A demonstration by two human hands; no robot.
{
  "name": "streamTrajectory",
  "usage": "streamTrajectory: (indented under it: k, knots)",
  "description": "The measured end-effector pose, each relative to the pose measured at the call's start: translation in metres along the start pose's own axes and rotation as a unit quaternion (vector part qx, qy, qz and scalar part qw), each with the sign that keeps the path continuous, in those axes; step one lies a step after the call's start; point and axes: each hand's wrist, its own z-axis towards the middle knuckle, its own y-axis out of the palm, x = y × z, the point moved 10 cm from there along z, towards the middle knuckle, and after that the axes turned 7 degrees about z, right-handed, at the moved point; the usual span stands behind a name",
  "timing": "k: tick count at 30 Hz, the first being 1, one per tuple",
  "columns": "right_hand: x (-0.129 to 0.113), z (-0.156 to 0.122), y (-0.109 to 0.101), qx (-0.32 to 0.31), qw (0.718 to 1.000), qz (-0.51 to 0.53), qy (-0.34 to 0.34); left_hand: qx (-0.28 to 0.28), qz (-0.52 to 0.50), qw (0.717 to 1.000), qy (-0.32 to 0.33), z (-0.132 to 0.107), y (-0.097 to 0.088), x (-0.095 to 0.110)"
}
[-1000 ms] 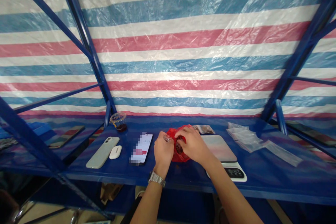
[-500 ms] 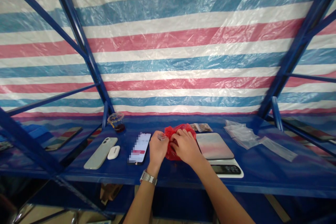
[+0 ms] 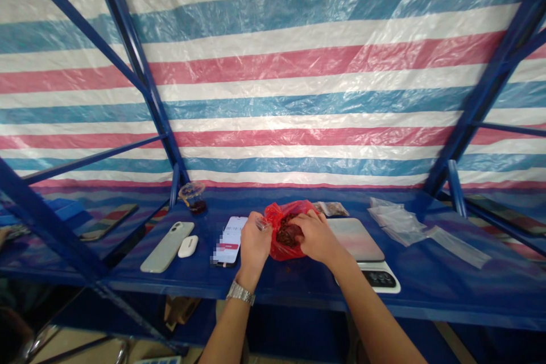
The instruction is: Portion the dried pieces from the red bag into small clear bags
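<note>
My left hand (image 3: pixel 255 243) pinches a small clear plastic piece (image 3: pixel 263 224) just left of a red plastic bag (image 3: pixel 277 248). My right hand (image 3: pixel 314 236) rests on the bag with its fingers over the rim. Dark reddish-brown lumps (image 3: pixel 289 234) show through the bag's opening; what they are is unclear. A digital kitchen scale (image 3: pixel 356 240) stands to the right of my right hand, not touching it. A smartphone (image 3: pixel 228 240) lies by my left hand, partly hidden behind it.
The blue shelf top (image 3: pixel 273 290) holds a pale-cased phone (image 3: pixel 167 247), a white earbud case (image 3: pixel 188 247), a clear cup (image 3: pixel 191 197) with dark contents, a small packet (image 3: pixel 330 209) and clear plastic bags (image 3: pixel 396 219). Blue steel uprights (image 3: pixel 482 94) and a striped tarpaulin (image 3: pixel 273 102) stand behind.
The bag's opening now shows the dark lumps more fully. My hands have moved slightly apart, and my right hand sits lower on the bag.
</note>
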Motion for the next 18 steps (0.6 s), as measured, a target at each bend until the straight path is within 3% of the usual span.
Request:
streamTrajectory:
  k: [7,10,15,18]
  knots:
    - [-0.006,-0.002,0.008,0.007,1.0,-0.007,-0.016,-0.053,0.012,0.998,-0.015,-0.006,0.016,-0.015]
    - [0.0,-0.001,0.012,0.014,1.0,0.024,0.01,-0.053,0.004,0.999,-0.011,-0.004,0.017,-0.016]
    - [0.029,0.002,0.001,0.049,0.989,0.122,0.073,-0.015,-0.017,0.999,0.034,-0.003,0.004,0.001]
    - [0.035,0.005,-0.017,0.081,0.973,0.212,0.046,0.001,-0.029,0.998,0.063,-0.006,-0.003,0.012]
